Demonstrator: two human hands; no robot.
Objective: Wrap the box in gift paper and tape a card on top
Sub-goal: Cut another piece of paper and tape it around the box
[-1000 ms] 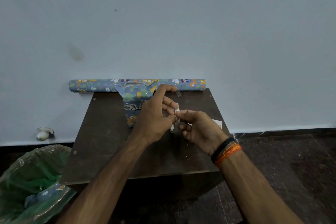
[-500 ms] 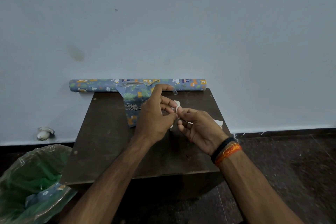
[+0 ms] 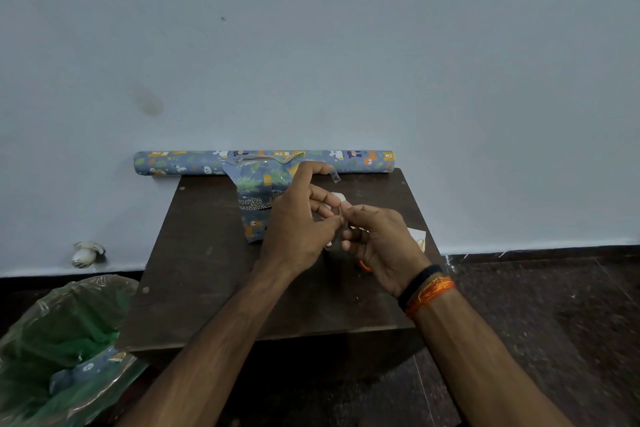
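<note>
The box (image 3: pixel 254 204), wrapped in blue animal-print paper, stands upright at the back middle of the dark table (image 3: pixel 207 270). In front of it my left hand (image 3: pixel 298 222) and my right hand (image 3: pixel 381 246) meet around a small whitish tape roll (image 3: pixel 337 198), which both pinch. A short clear strip of tape (image 3: pixel 335 175) hangs from my left index fingertip. A white card (image 3: pixel 418 236) lies on the table, half hidden behind my right hand.
A roll of the same gift paper (image 3: pixel 180 163) lies along the wall at the table's back edge. Something orange (image 3: pixel 363 265) peeks out under my right hand. A green plastic bag (image 3: pixel 59 350) with paper scraps sits on the floor at the left.
Both hands stayed together at the tape roll, with only small finger movements. The box and card have not moved.
</note>
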